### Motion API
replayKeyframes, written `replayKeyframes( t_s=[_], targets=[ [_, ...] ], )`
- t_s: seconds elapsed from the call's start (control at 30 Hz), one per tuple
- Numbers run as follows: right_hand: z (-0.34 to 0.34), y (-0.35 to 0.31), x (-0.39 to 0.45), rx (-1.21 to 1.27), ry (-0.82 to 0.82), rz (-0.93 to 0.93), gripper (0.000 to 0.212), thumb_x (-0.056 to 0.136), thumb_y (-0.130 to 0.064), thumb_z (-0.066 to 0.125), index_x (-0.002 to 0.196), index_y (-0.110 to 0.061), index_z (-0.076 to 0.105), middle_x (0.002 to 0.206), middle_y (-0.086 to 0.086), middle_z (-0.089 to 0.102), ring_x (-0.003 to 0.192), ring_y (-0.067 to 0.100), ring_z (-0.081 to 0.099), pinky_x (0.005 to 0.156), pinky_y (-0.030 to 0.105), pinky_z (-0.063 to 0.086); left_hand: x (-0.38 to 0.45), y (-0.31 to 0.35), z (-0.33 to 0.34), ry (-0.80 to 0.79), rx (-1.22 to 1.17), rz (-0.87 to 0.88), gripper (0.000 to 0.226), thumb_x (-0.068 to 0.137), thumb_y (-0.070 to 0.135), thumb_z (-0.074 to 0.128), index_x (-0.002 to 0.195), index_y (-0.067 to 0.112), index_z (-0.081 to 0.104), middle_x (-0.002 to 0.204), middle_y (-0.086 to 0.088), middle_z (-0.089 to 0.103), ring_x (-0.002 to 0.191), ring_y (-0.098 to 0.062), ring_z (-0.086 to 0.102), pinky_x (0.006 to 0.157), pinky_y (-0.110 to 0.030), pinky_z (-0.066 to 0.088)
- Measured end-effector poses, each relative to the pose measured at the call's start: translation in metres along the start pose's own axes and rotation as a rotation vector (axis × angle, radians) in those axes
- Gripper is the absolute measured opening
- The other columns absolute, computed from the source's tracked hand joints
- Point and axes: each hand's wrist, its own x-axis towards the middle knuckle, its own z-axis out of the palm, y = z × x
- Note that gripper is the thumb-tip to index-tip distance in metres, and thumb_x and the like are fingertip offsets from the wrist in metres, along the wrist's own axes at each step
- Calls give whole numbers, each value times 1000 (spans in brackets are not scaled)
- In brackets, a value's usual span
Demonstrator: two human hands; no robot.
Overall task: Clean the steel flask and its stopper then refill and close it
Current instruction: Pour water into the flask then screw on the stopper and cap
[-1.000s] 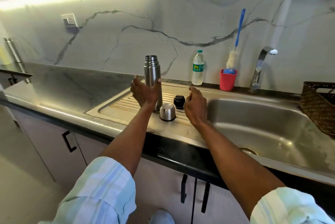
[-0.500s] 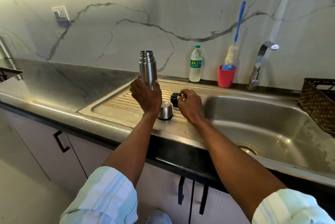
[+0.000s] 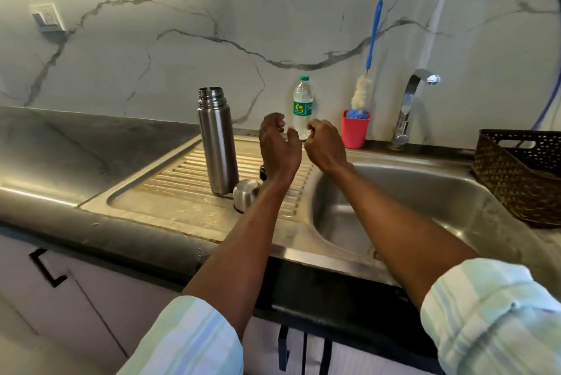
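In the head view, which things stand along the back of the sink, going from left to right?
Flask → water bottle → red cup holding the brush → tap → basket.

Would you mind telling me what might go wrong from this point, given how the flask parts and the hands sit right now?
1. The open steel flask stands unheld on the ribbed drainboard; a nudge from the left forearm could tip it.
2. The steel cup and the black stopper lie beside that forearm and might be swept towards the sink basin.
3. Both the left hand and right hand hover near the water bottle; a hasty grab could topple it.
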Motion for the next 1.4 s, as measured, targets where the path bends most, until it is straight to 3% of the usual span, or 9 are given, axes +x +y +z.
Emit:
replayKeyframes(
  t_s=[0.07, 0.17, 0.27, 0.4, 0.57, 0.87, 1.03, 1.27, 1.4],
  targets=[
    [-1, 12, 17, -7, 1, 6, 28, 95, -15, 56, 120, -4, 60, 120, 14, 63, 108, 29, 60, 91, 36, 50, 3, -5, 13, -39, -8, -58, 23, 88, 0, 60, 110, 6, 58, 103, -10, 63, 91, -21, 61, 80, -29, 53],
    [7, 31, 41, -21, -3, 30, 33, 93, -16, 62, 123, -5, 59, 124, 14, 63, 111, 29, 61, 94, 36, 50, 3, -20, 29, -89, 1, -101, 21, 91, -1, 60, 111, 4, 59, 105, -11, 66, 90, -15, 60, 71, -3, 43],
    [20, 43, 65, -21, -31, 58, 39, 90, -15, 65, 127, -5, 55, 127, 14, 60, 114, 30, 59, 94, 36, 49, 5, -26, 35, -135, -4, -98, 19, 94, 1, 57, 113, 3, 60, 107, -10, 66, 92, -12, 58, 70, 2, 39],
    [46, 52, 101, 30, -56, 83, 52, 87, -23, 71, 130, -5, 48, 129, 15, 56, 117, 28, 56, 92, 31, 46, 11, -31, 36, -172, -63, -122, 19, 101, 11, 50, 116, 6, 61, 107, -5, 65, 96, -14, 58, 73, -4, 41],
    [76, 59, 140, 105, -18, 196, 79, 78, -38, 79, 136, -6, 38, 133, 15, 50, 121, 28, 52, 97, 37, 49, 16, -49, 41, -208, -145, -218, 27, 105, 23, 43, 117, 9, 63, 104, -6, 65, 99, -22, 59, 89, -41, 50],
    [112, 68, 176, 277, -37, 404, 85, 74, -42, 82, 136, -6, 35, 134, 11, 54, 122, 30, 54, 100, 41, 46, 22, -50, 46, -153, -390, -366, 23, 105, 29, 46, 96, 19, 64, 84, 8, 61, 90, -14, 57, 93, -43, 51],
    [118, 69, 177, 253, 6, 405, 70, 82, -22, 78, 136, -7, 35, 134, 14, 54, 120, 30, 56, 95, 36, 47, 26, -51, 44, -129, -334, -392, 27, 104, 30, 47, 103, 12, 67, 89, 2, 64, 92, -17, 60, 91, -42, 52],
    [115, 68, 174, 222, -34, 474, 75, 75, -34, 83, 133, -7, 44, 133, 16, 49, 120, 31, 51, 96, 38, 46, 28, -51, 38, -96, -193, -399, 14, 100, 27, 53, 99, 19, 64, 91, 0, 67, 91, -19, 64, 85, -37, 53],
    [112, 60, 164, 283, -11, 433, 74, 72, -24, 84, 132, -9, 42, 129, 13, 58, 116, 31, 58, 94, 38, 49, 25, -48, 36, -125, -145, -384, 7, 99, 22, 56, 99, 19, 62, 91, 3, 65, 91, -18, 65, 80, -30, 52]
  ],
)
